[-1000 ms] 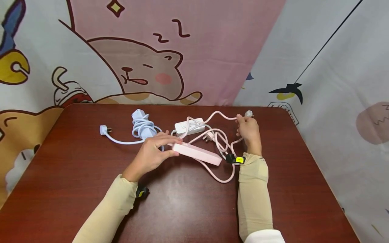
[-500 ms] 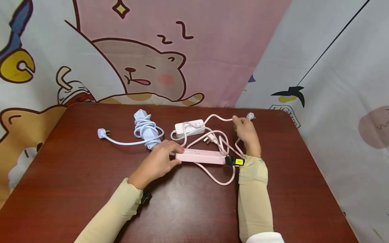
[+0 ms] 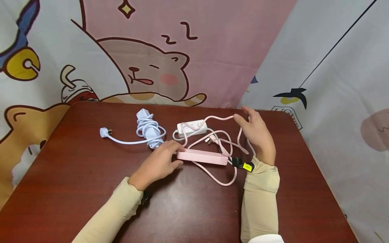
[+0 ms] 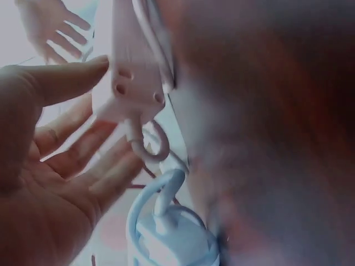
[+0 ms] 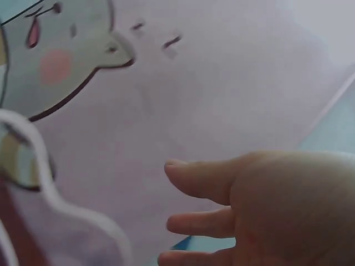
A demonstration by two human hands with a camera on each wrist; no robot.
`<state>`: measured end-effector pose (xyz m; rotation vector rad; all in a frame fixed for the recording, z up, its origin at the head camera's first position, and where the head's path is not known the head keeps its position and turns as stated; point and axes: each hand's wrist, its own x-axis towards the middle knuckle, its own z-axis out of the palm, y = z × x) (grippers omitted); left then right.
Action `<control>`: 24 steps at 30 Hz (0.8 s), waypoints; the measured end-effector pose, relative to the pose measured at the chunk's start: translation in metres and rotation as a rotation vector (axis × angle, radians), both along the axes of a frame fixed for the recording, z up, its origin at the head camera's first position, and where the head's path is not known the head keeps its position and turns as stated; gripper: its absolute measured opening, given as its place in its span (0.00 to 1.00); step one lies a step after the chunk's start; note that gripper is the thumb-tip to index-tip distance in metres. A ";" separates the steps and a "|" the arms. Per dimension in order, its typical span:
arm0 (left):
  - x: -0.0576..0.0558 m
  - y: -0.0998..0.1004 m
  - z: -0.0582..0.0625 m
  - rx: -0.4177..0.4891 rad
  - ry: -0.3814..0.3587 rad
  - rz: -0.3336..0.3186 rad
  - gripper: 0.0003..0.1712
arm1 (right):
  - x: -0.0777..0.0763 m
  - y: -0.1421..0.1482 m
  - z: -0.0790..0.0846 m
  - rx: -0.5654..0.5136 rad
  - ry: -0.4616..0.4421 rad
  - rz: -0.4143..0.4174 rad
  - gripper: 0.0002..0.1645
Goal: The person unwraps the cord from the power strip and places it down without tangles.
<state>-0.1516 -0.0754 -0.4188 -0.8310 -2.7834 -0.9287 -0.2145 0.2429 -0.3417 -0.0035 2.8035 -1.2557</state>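
Observation:
My left hand (image 3: 159,163) holds the left end of a pink power strip (image 3: 203,157), thumb on the near side and fingers over the top. In the left wrist view the thumb presses one side of the strip (image 4: 133,61), with the other fingers behind it and the cord leaving its end. My right hand (image 3: 259,135) is spread at the right, thumb apart from the fingers, beside a loop of the pink cord (image 3: 221,118). Nothing lies between the fingers of the right hand (image 5: 288,205) in the right wrist view.
Behind the pink strip lies a white power strip (image 3: 192,128) under crossing cords. A pink plug (image 3: 212,138) rests among them. To the left is a light blue power strip (image 3: 149,130) wrapped in its cord, its plug (image 3: 104,132) stretched out. A printed cloth (image 3: 225,60) hangs behind the table.
The pink strip has come down from a tilted position to lie level. My right hand, which pinched the pink cord, has let go, spread its fingers and shifted slightly right.

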 end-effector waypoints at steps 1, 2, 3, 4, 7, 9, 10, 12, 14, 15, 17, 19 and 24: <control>-0.002 -0.003 0.003 0.023 -0.009 0.004 0.18 | 0.004 -0.002 0.006 0.018 0.029 0.002 0.41; -0.004 -0.008 0.007 0.049 -0.019 0.012 0.17 | 0.009 -0.005 0.011 0.034 0.063 0.010 0.40; -0.007 -0.013 0.012 0.081 -0.022 0.027 0.15 | 0.014 -0.009 0.017 0.048 0.100 0.022 0.38; -0.011 -0.019 0.018 0.115 -0.023 0.041 0.14 | 0.020 -0.015 0.022 0.064 0.136 0.035 0.36; -0.028 -0.044 0.041 0.208 -0.039 0.151 0.10 | 0.033 -0.035 0.034 0.061 0.200 0.114 0.30; -0.042 -0.062 0.056 0.243 -0.047 0.243 0.09 | 0.039 -0.052 0.037 0.055 0.207 0.196 0.26; -0.050 -0.071 0.062 0.241 -0.057 0.283 0.09 | 0.040 -0.062 0.037 0.048 0.195 0.248 0.24; -0.067 -0.086 0.069 0.210 -0.089 0.352 0.10 | 0.040 -0.082 0.031 0.048 0.156 0.366 0.22; -0.084 -0.098 0.071 0.149 -0.128 0.389 0.13 | 0.039 -0.104 0.021 0.075 0.129 0.475 0.21; -0.092 -0.103 0.069 0.109 -0.149 0.395 0.14 | 0.038 -0.116 0.014 0.081 0.108 0.522 0.21; -0.108 -0.110 0.061 0.032 -0.198 0.394 0.18 | 0.036 -0.140 0.000 0.099 0.098 0.578 0.22; -0.122 -0.115 0.052 -0.037 -0.241 0.382 0.21 | 0.037 -0.163 -0.016 0.134 0.132 0.583 0.24; -0.144 -0.121 0.033 -0.194 -0.382 0.320 0.33 | 0.043 -0.204 -0.052 0.318 0.334 0.512 0.28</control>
